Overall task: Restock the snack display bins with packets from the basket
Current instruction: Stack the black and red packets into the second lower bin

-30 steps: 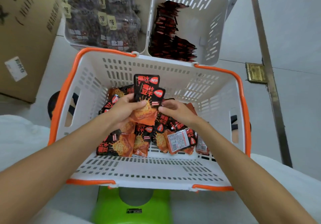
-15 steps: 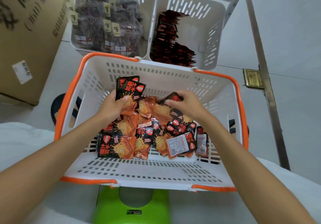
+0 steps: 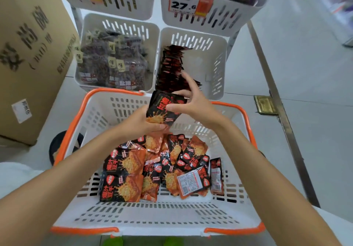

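My left hand [image 3: 138,124] grips the snack packets [image 3: 160,110] from below, my right hand [image 3: 194,105] pinches their right edge; probably light, soft, slippery.

Retail shop, snack aisle. White slotted display bins [image 3: 214,22] at top of frame carry printed price tags [image 3: 182,5]. Lower bins are stocked with packets [image 3: 114,64]. Orange-rimmed shopping basket [image 3: 72,123] at centre. Cardboard carton [image 3: 28,54] at left edge.
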